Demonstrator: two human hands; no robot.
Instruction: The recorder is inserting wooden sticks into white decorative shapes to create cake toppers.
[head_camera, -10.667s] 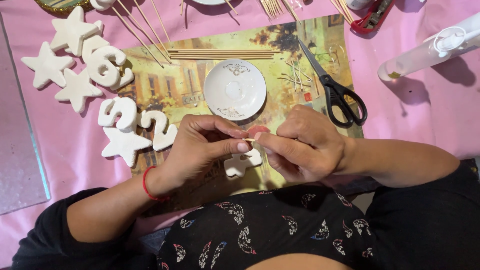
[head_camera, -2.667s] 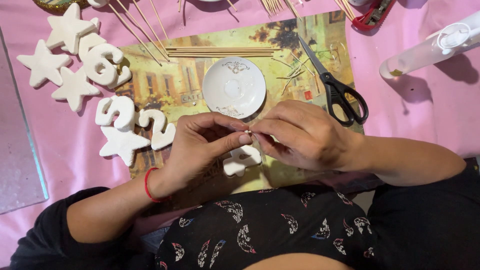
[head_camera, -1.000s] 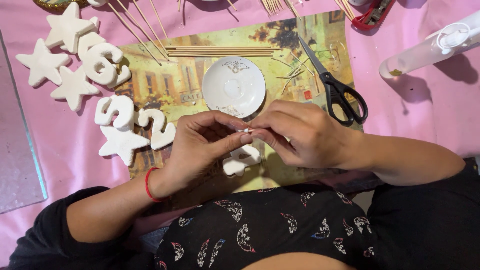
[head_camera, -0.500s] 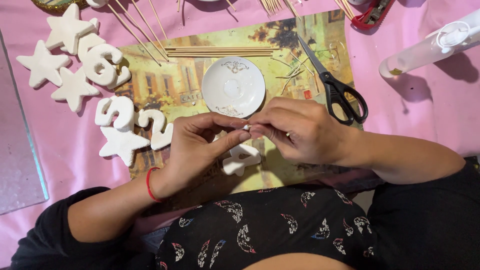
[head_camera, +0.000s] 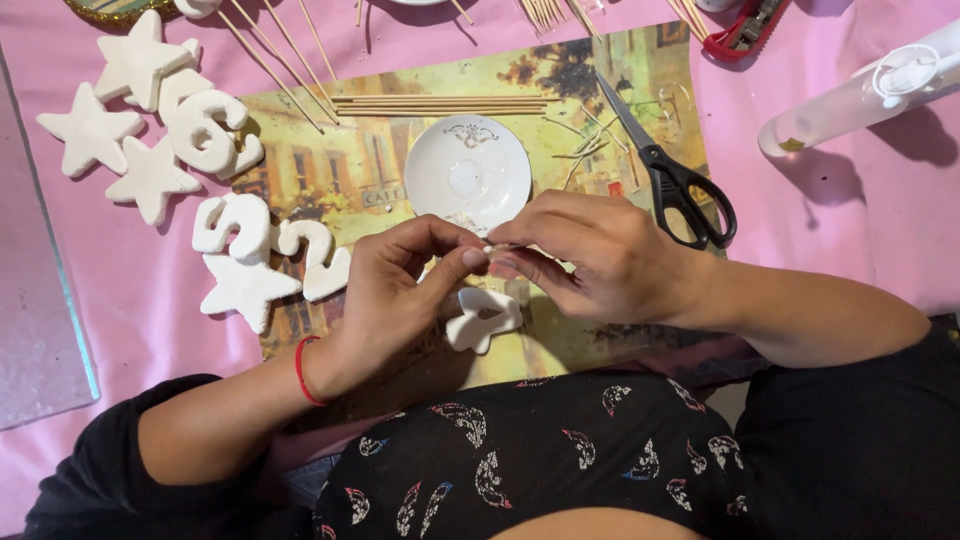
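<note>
The left hand and right hand meet at the middle of the view, fingertips pinched together on a tiny white bit held between them; each grip is closed tight on that bit, thumb against forefinger, and the bit is too small to tell what it is. Just below the fingertips, at 6 o'clock from them, a white shape with a hole in it lies on the mat, apart from both hands. At 12 o'clock from the hands sits a white saucer, near but not touching them. At 2 o'clock lie black-handled scissors, blades pointing up toward 11 o'clock, the handles just beside the right hand's knuckles. A row of thin sticks lies flat across the mat above the saucer, and more sticks fan out at 11 o'clock. At 9 o'clock from the left hand lie white digits and a white star, touching one another; further out at 10 o'clock are more stars and another digit on the pink bench. A white bottle lies on its side at 2 o'clock near the frame edge, and a red tool shows at the top edge. A red band circles the left wrist.
</note>
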